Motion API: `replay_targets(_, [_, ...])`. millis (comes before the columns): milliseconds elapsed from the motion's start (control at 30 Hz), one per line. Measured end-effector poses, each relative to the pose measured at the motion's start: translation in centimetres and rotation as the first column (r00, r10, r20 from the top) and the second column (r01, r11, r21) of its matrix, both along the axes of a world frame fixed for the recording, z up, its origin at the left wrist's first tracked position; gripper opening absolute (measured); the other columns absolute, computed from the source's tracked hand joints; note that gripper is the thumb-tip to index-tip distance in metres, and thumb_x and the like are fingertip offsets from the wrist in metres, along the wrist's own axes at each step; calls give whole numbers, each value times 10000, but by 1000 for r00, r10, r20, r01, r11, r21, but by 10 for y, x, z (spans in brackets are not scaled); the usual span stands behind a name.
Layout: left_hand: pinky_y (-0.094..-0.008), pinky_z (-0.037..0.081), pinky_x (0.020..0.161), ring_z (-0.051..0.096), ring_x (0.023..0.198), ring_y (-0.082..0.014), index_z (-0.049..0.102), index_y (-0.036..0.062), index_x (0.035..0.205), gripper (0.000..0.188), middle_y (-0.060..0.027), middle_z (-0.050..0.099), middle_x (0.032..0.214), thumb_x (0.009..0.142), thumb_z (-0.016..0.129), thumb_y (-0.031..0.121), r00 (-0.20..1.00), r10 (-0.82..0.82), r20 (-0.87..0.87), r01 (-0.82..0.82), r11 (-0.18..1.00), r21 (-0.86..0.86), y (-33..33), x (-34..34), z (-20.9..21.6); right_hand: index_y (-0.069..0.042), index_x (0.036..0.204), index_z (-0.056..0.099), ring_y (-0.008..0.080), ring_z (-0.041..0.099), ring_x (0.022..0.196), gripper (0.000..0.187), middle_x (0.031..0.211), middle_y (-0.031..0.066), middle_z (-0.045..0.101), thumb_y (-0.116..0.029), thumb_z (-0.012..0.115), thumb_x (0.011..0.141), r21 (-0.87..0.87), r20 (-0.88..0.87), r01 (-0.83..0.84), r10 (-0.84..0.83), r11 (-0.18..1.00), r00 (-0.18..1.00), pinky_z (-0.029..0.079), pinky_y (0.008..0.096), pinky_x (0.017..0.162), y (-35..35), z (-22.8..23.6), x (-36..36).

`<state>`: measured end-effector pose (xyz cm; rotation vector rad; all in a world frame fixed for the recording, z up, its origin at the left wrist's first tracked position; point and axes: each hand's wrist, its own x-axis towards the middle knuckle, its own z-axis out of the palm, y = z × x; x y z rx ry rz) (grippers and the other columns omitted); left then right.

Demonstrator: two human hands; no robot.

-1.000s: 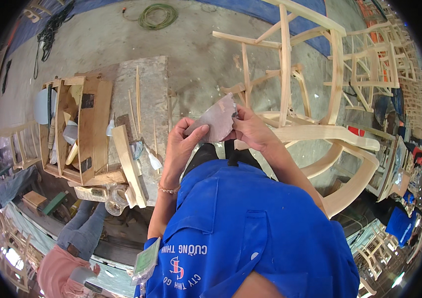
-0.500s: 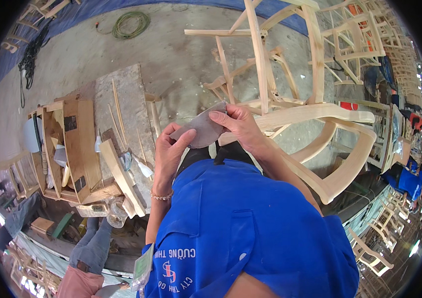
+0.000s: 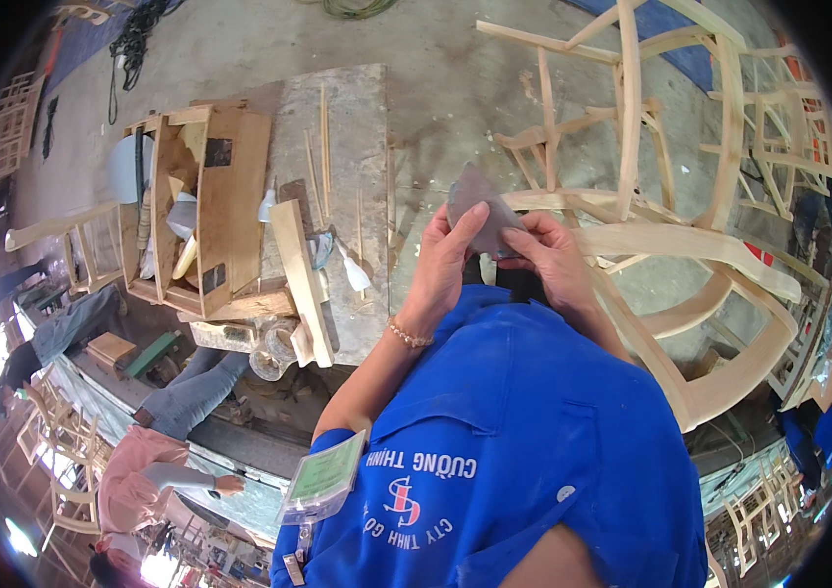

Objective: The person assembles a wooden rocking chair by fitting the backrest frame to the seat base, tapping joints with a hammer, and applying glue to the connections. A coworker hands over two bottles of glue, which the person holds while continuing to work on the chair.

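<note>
A piece of grey sandpaper point(image 3: 490, 218) is held between my two hands in front of my body. My left hand point(image 3: 441, 263) pinches it, the thumb flat on its face. On the other side, my right hand point(image 3: 555, 263) grips its lower edge between thumb and fingers. The sheet looks folded, with a pointed end turned up and away from me. Just right of my right hand lies a pale wooden chair frame point(image 3: 687, 242) with curved parts.
On the left a wooden tool box point(image 3: 240, 186) stands beside a worn board point(image 3: 355, 118) bearing thin sticks, a white-nozzled bottle point(image 3: 353, 274) and a wood offcut point(image 3: 300, 284). Upright chair frames point(image 3: 629, 108) rise at the far right. A person in pink point(image 3: 142, 475) is at lower left.
The view has swung, so the box and board sit further right. My hands have come closer together, and the sandpaper is turned from lying crosswise to pointing away from me.
</note>
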<state>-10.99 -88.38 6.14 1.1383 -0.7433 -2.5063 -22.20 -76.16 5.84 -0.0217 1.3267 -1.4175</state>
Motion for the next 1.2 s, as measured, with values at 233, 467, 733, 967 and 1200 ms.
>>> replay_targets(233, [-301, 498, 816, 622, 952, -146, 605, 17, 1133, 269, -67, 654, 1070, 923, 636, 182, 999, -2, 42, 6, 997, -83, 10, 4, -9, -27, 1056, 601, 156, 650, 878, 214, 976, 60, 627, -194, 631, 926, 66, 131, 20, -29, 998, 991, 573, 301, 773, -14, 11, 4])
replay_targets(467, [-289, 505, 795, 627, 914, -154, 612, 1, 1087, 273, -87, 652, 1019, 933, 620, 227, 998, -49, 50, 57, 987, -153, 13, -18, -7, -21, 1039, 591, 148, 672, 847, 186, 984, 79, 662, -177, 618, 941, -167, 229, 190, -149, 968, 962, 582, 282, 745, -4, -7, 7])
replay_targets(733, [-256, 483, 739, 600, 843, -116, 627, 29, 1021, 243, -54, 647, 943, 904, 666, 239, 970, -227, 87, 242, 937, -251, 49, -73, 10, -17, 986, 618, 134, 686, 723, 180, 858, 65, 681, -189, 632, 932, -143, 193, 403, -374, 904, 907, 570, 253, 658, 37, 5, -15])
replay_targets(967, [-250, 449, 741, 547, 847, -77, 625, -29, 1072, 304, -26, 643, 934, 894, 668, 214, 805, -560, 197, 555, 593, -583, 75, -162, 13, -112, 1145, 619, 165, 665, 879, 264, 977, 67, 682, -157, 625, 885, 275, -822, 468, -48, 840, 568, 515, 300, 784, 138, 13, -97])
replay_targets(1200, [-328, 487, 718, 654, 789, -256, 593, -19, 1139, 402, -169, 681, 908, 888, 645, 291, 718, -644, 265, 469, 165, -868, 145, -267, -17, -22, 1162, 606, 222, 643, 839, 291, 991, 114, 680, -134, 605, 894, 107, -968, 789, 245, 605, -57, 500, 336, 769, 280, -10, -260])
